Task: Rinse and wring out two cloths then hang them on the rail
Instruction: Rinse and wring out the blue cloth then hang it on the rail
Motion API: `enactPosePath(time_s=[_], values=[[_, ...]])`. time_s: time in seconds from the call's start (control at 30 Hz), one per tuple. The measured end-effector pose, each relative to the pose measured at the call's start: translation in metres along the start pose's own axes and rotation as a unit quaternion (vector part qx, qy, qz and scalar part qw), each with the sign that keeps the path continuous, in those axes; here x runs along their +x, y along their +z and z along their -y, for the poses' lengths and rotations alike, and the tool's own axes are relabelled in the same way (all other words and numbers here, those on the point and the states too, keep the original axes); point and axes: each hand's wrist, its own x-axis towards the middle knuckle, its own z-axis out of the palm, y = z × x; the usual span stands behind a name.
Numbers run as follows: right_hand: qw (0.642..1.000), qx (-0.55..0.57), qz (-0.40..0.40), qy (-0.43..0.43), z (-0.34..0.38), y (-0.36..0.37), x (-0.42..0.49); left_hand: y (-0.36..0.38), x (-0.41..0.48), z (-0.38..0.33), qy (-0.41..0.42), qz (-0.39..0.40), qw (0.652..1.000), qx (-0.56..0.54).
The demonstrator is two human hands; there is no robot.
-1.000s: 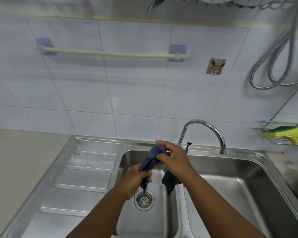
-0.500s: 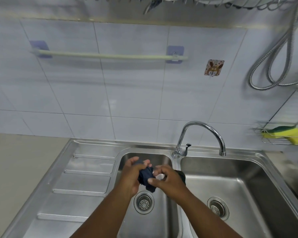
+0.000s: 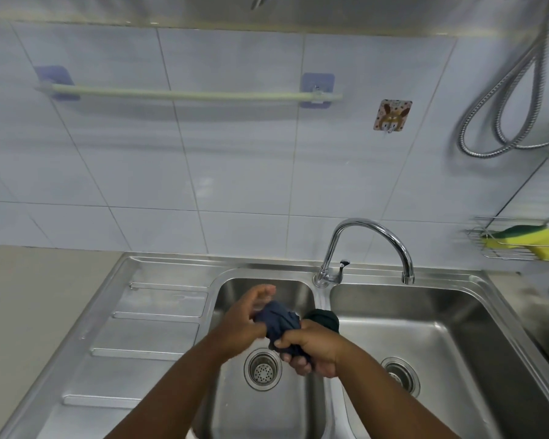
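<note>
A bunched dark blue cloth (image 3: 278,321) is squeezed above the left basin of the steel sink (image 3: 267,280). My right hand (image 3: 311,351) is closed around its lower part. My left hand (image 3: 243,318) holds its left end, fingers partly lifted. A second, dark green cloth (image 3: 324,318) lies draped over the divider between the two basins, just behind my right hand. The pale green rail (image 3: 184,96) is fixed to the tiled wall on two purple pads, high above the sink, with nothing hanging on it.
A chrome faucet (image 3: 368,236) arches over the right basin, no water running. A wire rack with a yellow-green sponge (image 3: 530,239) hangs at the right wall. A metal hose (image 3: 504,99) loops at upper right. The ribbed drainboard (image 3: 146,337) lies left of the basins.
My hands came down from near the faucet and bunched the stretched blue cloth into a tight wad over the left drain. The green cloth now shows on the divider.
</note>
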Motion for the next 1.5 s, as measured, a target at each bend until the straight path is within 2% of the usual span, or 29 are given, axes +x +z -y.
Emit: enactPosePath(time_s=[0.03,0.1,0.17,0.2,0.3,0.37,0.43,0.47,0.53,0.63,0.7,0.8,0.9,1.0,1.1,1.13,1.2,1.27,1.33,1.4,1.5], values=[[1.0,0.011,0.007,0.012,-0.001,-0.003,0.0,-0.004,-0.004,0.001,0.049,0.039,0.992,0.109],[0.998,0.036,0.029,0.035,-0.002,-0.01,0.001,-0.006,-0.01,0.006,0.14,0.103,0.933,0.316],[0.995,0.055,0.067,0.049,-0.003,-0.012,0.001,0.001,-0.011,0.019,0.188,0.088,0.868,0.452],[0.993,0.057,0.085,0.053,-0.004,-0.012,0.002,0.006,-0.009,0.025,0.198,0.064,0.85,0.484],[0.994,0.015,0.097,0.057,-0.006,-0.006,0.004,0.009,-0.002,0.035,0.236,0.008,0.827,0.511],[0.995,-0.061,0.065,0.048,-0.006,-0.001,0.005,0.002,0.003,0.035,0.249,0.017,0.804,0.539],[0.984,-0.177,0.008,0.034,-0.005,0.003,0.005,-0.002,0.007,0.036,0.223,0.044,0.786,0.575],[0.967,-0.251,-0.028,0.02,-0.004,0.006,0.006,-0.001,0.008,0.037,0.19,0.063,0.789,0.582],[0.91,-0.408,-0.078,-0.016,-0.004,0.01,0.009,0.002,0.01,0.038,0.112,0.099,0.806,0.573],[0.789,-0.594,-0.139,-0.075,-0.009,0.017,0.011,0.01,0.015,0.035,-0.021,0.177,0.842,0.509],[0.724,-0.654,-0.181,-0.122,-0.015,0.02,0.013,0.012,0.018,0.034,-0.091,0.215,0.87,0.434],[0.689,-0.674,-0.21,-0.167,-0.025,0.023,0.014,0.013,0.018,0.033,-0.12,0.227,0.888,0.381],[0.703,-0.647,-0.218,-0.2,-0.027,0.022,0.011,0.015,0.016,0.035,-0.1,0.207,0.877,0.423],[0.754,-0.592,-0.214,-0.187,-0.024,0.018,0.009,0.016,0.014,0.046,-0.061,0.13,0.886,0.441],[0.871,-0.431,-0.194,-0.132,-0.02,0.017,0.009,0.016,0.007,0.056,0.035,0.034,0.921,0.386],[0.914,-0.347,-0.183,-0.105,-0.016,0.017,0.007,0.016,0.003,0.057,0.079,0.016,0.917,0.391],[0.978,-0.144,-0.15,-0.01,-0.009,0.013,0.0,0.017,-0.004,0.055,0.164,0.0,0.882,0.442],[0.995,0.021,-0.064,0.073,-0.007,0.007,-0.003,0.017,-0.008,0.055,0.205,-0.012,0.853,0.479],[0.994,0.067,0.009,0.084,-0.009,0.006,-0.003,0.014,-0.009,0.054,0.21,-0.025,0.846,0.489],[0.996,0.049,0.032,0.07,-0.011,0.011,-0.002,0.01,-0.006,0.049,0.238,-0.023,0.826,0.51],[0.998,-0.045,-0.004,0.05,-0.009,0.017,-0.001,0.003,0.0,0.042,0.267,0.01,0.793,0.548]])
